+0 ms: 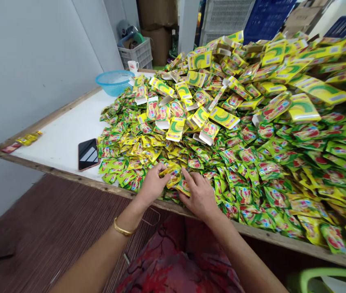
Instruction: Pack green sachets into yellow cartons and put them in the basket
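Observation:
My left hand (154,185) is at the near edge of a heap of small shiny packets, with thumb and fingers closed on a yellow packet (167,170). Just to its right, my right hand (202,194) has its thumb and forefinger around a yellow-green packet (184,187) with a red print. Between the hands lies another yellow packet (174,179). Green packets (243,195) with red fruit pictures spread to the right. Farther back, many flat yellow-green cartons (176,128) lie on the heap, several with open end flaps.
A phone (88,154) lies on the white tabletop (60,126), left of the heap. Behind it stand a blue plastic basket (114,81) and a white cup (132,66). A wooden rim (114,189) borders the table. Crates (228,16) stand at the back; a green-rimmed container (304,280) is low at right.

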### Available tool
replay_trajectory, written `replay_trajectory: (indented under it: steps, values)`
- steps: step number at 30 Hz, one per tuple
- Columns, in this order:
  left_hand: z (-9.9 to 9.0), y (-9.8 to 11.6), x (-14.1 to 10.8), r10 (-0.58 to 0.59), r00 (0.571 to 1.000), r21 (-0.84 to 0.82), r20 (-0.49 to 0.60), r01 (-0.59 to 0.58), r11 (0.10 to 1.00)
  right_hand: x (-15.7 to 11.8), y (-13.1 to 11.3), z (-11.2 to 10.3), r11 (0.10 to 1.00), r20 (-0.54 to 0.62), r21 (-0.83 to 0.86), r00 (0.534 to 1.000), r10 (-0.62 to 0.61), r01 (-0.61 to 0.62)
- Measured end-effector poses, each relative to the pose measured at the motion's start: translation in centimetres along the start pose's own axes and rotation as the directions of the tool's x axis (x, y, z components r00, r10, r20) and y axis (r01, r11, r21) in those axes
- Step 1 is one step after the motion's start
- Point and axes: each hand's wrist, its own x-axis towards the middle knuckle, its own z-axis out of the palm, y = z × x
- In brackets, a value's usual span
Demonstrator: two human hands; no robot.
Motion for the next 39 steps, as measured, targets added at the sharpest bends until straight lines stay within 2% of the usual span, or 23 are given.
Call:
replay_trajectory:
  steps: [3, 6, 8, 10, 13, 17, 19, 22, 26, 29, 32, 36, 39]
  values:
    - [-1.3, 0.5, 0.9, 0.061, 0.99, 0.132, 0.124, -0.077, 0.988, 0.0, 0.0, 0.1, 1.0, -0.03, 0.007, 1.0, -0.005, 0.005]
    - [-2.1, 1.1, 1.7, 0.083, 0.954, 0.206, 0.289, -0.146, 0.968, 0.0, 0.0, 0.0, 1.0, -0.026, -0.008, 0.999, -0.027, 0.027]
    - [-2.3, 1.5, 1.9, 0.075, 0.931, 0.273, 0.356, -0.181, 0.945, 0.0, -0.1, 0.0, 0.999, -0.016, -0.025, 0.999, -0.047, 0.047]
    - [-2.1, 1.8, 2.0, 0.075, 0.931, 0.347, 0.357, -0.207, 0.915, 0.0, 0.0, 0.0, 0.998, -0.02, -0.033, 0.998, -0.052, 0.051]
    - [-1.4, 2.1, 1.7, 0.126, 0.95, 0.41, 0.286, -0.24, 0.88, 0.0, 0.0, 0.1, 0.999, -0.024, -0.029, 0.999, -0.038, 0.037]
    - [-0.9, 2.1, 1.3, 0.16, 0.957, 0.359, 0.244, -0.242, 0.901, -0.1, 0.0, 0.1, 0.999, -0.023, -0.025, 0.999, -0.032, 0.031]
    - [-1.0, 2.2, 1.4, 0.134, 0.956, 0.366, 0.261, -0.227, 0.902, -0.1, 0.0, 0.1, 0.999, -0.022, -0.014, 0.999, -0.036, 0.036]
    - [-1.5, 2.4, 1.9, 0.11, 0.941, 0.457, 0.319, -0.254, 0.853, -0.1, 0.0, 0.1, 0.999, -0.014, 0.01, 0.999, -0.039, 0.039]
    - [-2.1, 3.0, 2.7, 0.119, 0.884, 0.517, 0.452, -0.368, 0.773, -0.1, 0.0, 0.1, 0.999, -0.002, 0.006, 0.999, -0.043, 0.043]
    - [-2.0, 3.3, 3.0, 0.124, 0.857, 0.527, 0.501, -0.416, 0.741, -0.1, 0.0, 0.1, 0.999, 0.0, -0.005, 0.999, -0.051, 0.051]
    - [-1.5, 3.3, 3.0, 0.158, 0.873, 0.488, 0.462, -0.398, 0.777, -0.1, 0.0, 0.1, 0.999, -0.012, -0.019, 0.999, -0.046, 0.046]
    - [-0.8, 3.1, 2.6, 0.222, 0.924, 0.349, 0.313, -0.329, 0.877, -0.1, 0.1, 0.2, 0.999, -0.029, -0.013, 0.999, -0.04, 0.039]
    - [-0.4, 3.0, 2.3, 0.216, 0.944, 0.38, 0.25, -0.3, 0.875, -0.1, 0.0, 0.2, 0.999, -0.034, -0.026, 0.999, -0.041, 0.04]
